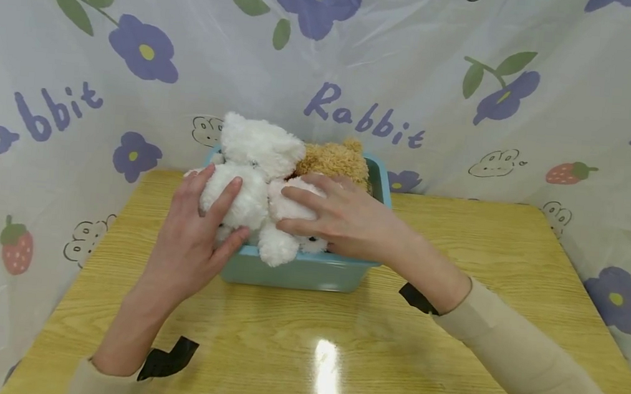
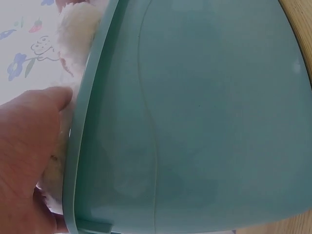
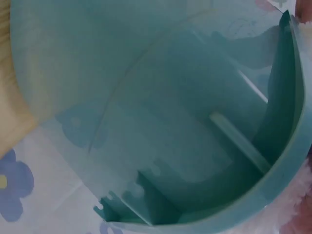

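Observation:
Several plush toys fill a blue-green plastic bin (image 1: 297, 273) on the table. My left hand (image 1: 195, 224) lies with spread fingers on a round white fluffy plush (image 1: 244, 192) at the bin's left front, thumb near the front rim. Behind it another white fluffy part (image 1: 260, 147) sticks up above the rim. My right hand (image 1: 347, 218) rests on a pale pink and white plush (image 1: 287, 202), fingers spread across its top. One white fluffy limb (image 1: 277, 247) hangs over the front rim. A curly brown plush (image 1: 334, 160) sits at the back right, partly behind the right hand.
The bin stands toward the back of a wooden table (image 1: 258, 336). Behind and beside it hangs a pale curtain (image 1: 419, 37) printed with flowers, strawberries and the word Rabbit. Black straps (image 1: 168, 359) show at both wrists. The bin's outer wall (image 2: 209, 112) fills much of the left wrist view.

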The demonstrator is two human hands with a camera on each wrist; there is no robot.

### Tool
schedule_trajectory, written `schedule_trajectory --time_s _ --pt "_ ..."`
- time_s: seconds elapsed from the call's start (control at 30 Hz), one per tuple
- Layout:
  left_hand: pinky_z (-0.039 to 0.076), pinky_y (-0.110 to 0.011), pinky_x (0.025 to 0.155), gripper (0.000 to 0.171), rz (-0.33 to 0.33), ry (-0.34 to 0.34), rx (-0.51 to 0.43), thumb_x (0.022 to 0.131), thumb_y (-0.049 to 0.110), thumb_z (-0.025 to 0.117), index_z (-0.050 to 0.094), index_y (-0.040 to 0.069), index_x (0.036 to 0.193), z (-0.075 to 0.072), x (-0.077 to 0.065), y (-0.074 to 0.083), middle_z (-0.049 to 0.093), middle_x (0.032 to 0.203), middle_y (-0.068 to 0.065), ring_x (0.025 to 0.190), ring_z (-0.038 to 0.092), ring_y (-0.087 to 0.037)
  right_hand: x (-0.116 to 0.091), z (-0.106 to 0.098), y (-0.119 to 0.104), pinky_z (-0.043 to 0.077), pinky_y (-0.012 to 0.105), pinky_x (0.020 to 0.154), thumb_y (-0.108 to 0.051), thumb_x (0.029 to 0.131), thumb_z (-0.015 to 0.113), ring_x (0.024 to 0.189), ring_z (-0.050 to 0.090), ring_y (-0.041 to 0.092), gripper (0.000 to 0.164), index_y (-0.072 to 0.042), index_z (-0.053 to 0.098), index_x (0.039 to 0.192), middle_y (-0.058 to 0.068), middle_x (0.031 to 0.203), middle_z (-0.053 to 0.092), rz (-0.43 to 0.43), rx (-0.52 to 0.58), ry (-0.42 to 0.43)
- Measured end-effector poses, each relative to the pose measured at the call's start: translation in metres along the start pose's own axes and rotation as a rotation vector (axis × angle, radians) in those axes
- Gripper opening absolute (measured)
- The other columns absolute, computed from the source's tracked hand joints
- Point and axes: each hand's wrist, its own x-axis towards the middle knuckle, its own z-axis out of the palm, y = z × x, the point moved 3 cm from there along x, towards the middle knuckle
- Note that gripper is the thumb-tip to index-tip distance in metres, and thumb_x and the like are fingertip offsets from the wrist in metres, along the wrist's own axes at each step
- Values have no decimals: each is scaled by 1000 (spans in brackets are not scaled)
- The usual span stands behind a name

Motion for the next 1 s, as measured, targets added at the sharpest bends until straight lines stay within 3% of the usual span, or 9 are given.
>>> schedule_trajectory --time_s 0.3,0.47,0.7,1.0 --pt "28 -61 116 61 -58 -32 17 108 52 42 39 13 155 2 -2 0 30 155 -33 140 33 -53 -9 -7 2 53 51 93 1 81 72 120 56 41 55 -27 61 127 16 140 54 13 45 154" --pt "34 -65 110 59 -80 -9 11 108 51 43 40 15 154 4 -3 -1 31 155 -31 139 34 -52 -16 -25 10 51 55 93 4 70 78 120 55 44 69 -26 58 129 18 139 53 52 90 228" --pt "40 -67 102 59 -82 27 1 108 52 43 39 16 154 7 -5 -4 32 155 -28 137 37 -52 -31 -58 26 55 57 87 6 62 85 121 51 50 80 -23 58 132 25 141 51 130 149 321" --pt "36 -66 106 62 -77 38 -23 106 52 48 37 17 156 9 -8 -6 32 155 -28 137 36 -52 -50 -93 46 48 59 94 3 71 86 123 50 49 63 -18 65 127 27 140 53 225 224 490"
